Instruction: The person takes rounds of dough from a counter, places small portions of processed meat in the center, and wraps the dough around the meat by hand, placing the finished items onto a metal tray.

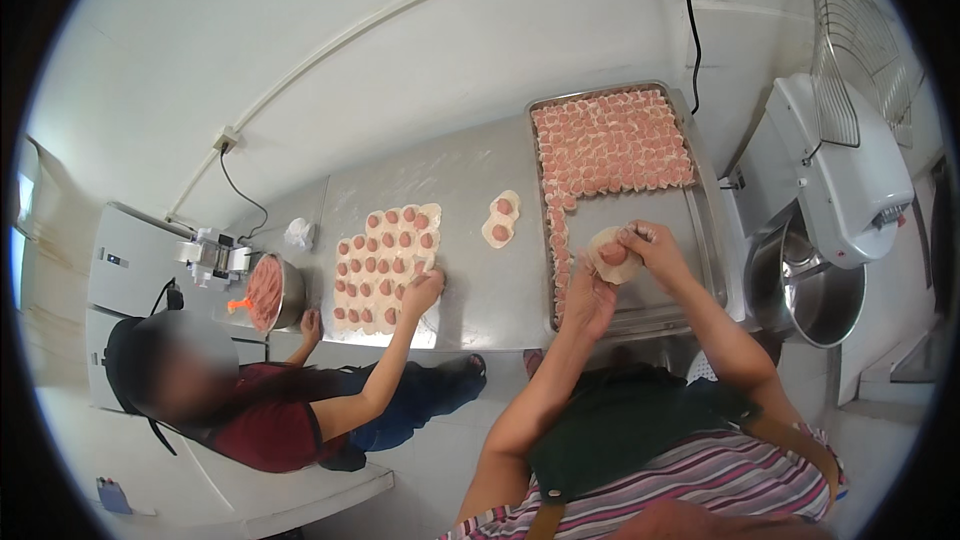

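Note:
In front of me, over the near part of a metal tray (650,208), I hold a round dough wrapper (601,238) with a ball of pink meat filling (612,253) on it. My left hand (590,302) supports the wrapper from below, its fingers partly hidden by the dough. At the wrapper's right edge, my right hand (655,245) grips it between thumb and fingers. Rows of small open-topped dumplings (612,145) fill the tray's far part and run down its left side. Left of the tray, two filled wrappers (502,208) lie together on the steel table (462,285).
A co-worker (275,415) stands at the left, one hand (423,290) over a sheet of wrappers dotted with meat (380,265). Beside them is a bowl of minced meat (268,290). A stand mixer (845,175) with a steel bowl (805,290) stands right of the tray.

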